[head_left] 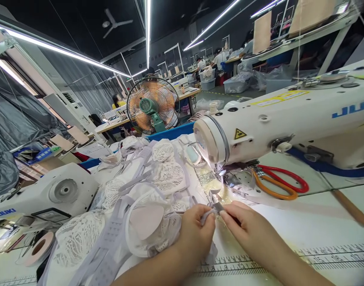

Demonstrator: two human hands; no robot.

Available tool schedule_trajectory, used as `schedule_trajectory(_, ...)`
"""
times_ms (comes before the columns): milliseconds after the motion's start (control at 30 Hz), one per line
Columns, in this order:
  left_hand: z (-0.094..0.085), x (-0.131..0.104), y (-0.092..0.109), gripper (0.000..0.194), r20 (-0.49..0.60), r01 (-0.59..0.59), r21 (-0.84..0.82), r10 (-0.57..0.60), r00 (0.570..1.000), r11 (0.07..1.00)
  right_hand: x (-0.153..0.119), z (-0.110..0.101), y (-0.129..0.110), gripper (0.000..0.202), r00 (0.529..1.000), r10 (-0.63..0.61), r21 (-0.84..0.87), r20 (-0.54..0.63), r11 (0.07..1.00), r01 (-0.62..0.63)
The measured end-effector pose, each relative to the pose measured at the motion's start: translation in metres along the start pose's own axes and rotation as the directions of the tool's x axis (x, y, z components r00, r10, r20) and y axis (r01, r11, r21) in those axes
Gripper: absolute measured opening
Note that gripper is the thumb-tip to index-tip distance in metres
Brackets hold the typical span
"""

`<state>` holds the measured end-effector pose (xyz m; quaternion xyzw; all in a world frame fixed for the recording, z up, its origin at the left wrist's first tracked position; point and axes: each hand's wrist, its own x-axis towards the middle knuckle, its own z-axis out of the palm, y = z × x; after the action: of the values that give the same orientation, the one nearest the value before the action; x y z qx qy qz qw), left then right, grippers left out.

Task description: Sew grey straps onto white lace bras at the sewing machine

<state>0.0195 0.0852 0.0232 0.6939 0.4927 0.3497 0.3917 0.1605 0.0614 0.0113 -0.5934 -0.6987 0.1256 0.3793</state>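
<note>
My left hand (200,227) pinches a pale lilac bra strap (211,214) just in front of the sewing machine's needle area. Opposite it, my right hand (243,222) pinches a small grey piece of the same band (219,207) between thumb and forefinger. The white sewing machine (217,139) has its lit needle end right above and beyond my fingertips. Unfolded beside my left forearm lies a bra (149,220) with pale cups, part of a heap of white lace bras (170,174). How the strap joins the grey piece is hidden by my fingers.
Red and orange-handled scissors (277,182) lie under the machine arm. A printed ruler strip (229,267) runs along the front table edge. At left are a second machine head (62,190) and a tape roll (39,248). A large fan (152,105) stands behind; people work farther back.
</note>
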Motion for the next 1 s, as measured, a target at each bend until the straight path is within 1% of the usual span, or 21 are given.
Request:
schedule_trajectory(67, 0.000, 0.001, 0.001, 0.013, -0.008, 0.018, -0.012, -0.018, 1.000, 1.000, -0.004, 0.001, -0.001, 0.032, 0.999, -0.035, -0.040, -0.029, 0.999, 0.034)
schedule_trajectory(167, 0.001, 0.001, 0.001, 0.012, -0.009, 0.049, -0.023, -0.049, 0.999, 0.999, -0.010, 0.007, -0.002, 0.030, 0.989, -0.114, -0.164, -0.091, 0.982, 0.098)
schedule_trajectory(300, 0.000, 0.003, 0.002, 0.012, -0.005, 0.091, -0.061, -0.092, 0.996, 0.994, -0.015, 0.014, 0.000, 0.027, 0.971, -0.212, -0.306, -0.110, 0.937, 0.170)
schedule_trajectory(367, 0.000, 0.004, 0.004, 0.012, 0.013, 0.127, -0.127, -0.126, 0.992, 0.984, -0.015, 0.016, 0.001, 0.026, 0.964, -0.236, -0.351, -0.123, 0.919, 0.180)
schedule_trajectory(467, -0.002, 0.005, 0.004, 0.016, 0.076, 0.208, -0.270, -0.194, 0.978, 0.940, -0.017, 0.018, 0.000, 0.027, 0.950, -0.259, -0.393, -0.177, 0.903, 0.173)
schedule_trajectory(533, -0.004, 0.006, 0.004, 0.017, 0.108, 0.245, -0.328, -0.221, 0.969, 0.912, -0.018, 0.020, 0.000, 0.026, 0.942, -0.283, -0.426, -0.179, 0.885, 0.185)
schedule_trajectory(600, -0.004, 0.005, 0.003, 0.017, 0.120, 0.263, -0.351, -0.236, 0.964, 0.899, -0.018, 0.021, 0.000, 0.026, 0.938, -0.307, -0.469, -0.160, 0.860, 0.201)
schedule_trajectory(667, -0.002, 0.003, 0.003, 0.017, 0.121, 0.276, -0.357, -0.249, 0.961, 0.892, -0.015, 0.023, 0.001, 0.026, 0.946, -0.292, -0.484, -0.142, 0.854, 0.190)
schedule_trajectory(767, 0.000, 0.000, 0.004, 0.017, 0.150, 0.296, -0.324, -0.260, 0.954, 0.899, -0.005, 0.024, 0.003, 0.020, 0.970, -0.192, -0.455, -0.149, 0.884, 0.104)
schedule_trajectory(833, 0.000, 0.001, 0.004, 0.018, 0.151, 0.301, -0.320, -0.265, 0.952, 0.898, -0.001, 0.021, 0.006, 0.023, 0.975, -0.136, -0.444, -0.175, 0.895, 0.045)
schedule_trajectory(867, -0.001, 0.003, 0.005, 0.020, 0.133, 0.307, -0.344, -0.277, 0.952, 0.887, 0.000, 0.018, 0.008, 0.026, 0.973, -0.125, -0.438, -0.193, 0.899, 0.029)
schedule_trajectory(933, -0.005, 0.008, 0.005, 0.025, 0.111, 0.329, -0.419, -0.312, 0.943, 0.846, -0.003, 0.012, 0.011, 0.030, 0.972, -0.126, -0.385, -0.200, 0.922, 0.041)
schedule_trajectory(1000, -0.008, 0.013, 0.005, 0.031, 0.134, 0.357, -0.482, -0.336, 0.932, 0.800, -0.009, 0.007, 0.013, 0.028, 0.974, -0.135, -0.297, -0.184, 0.952, 0.076)
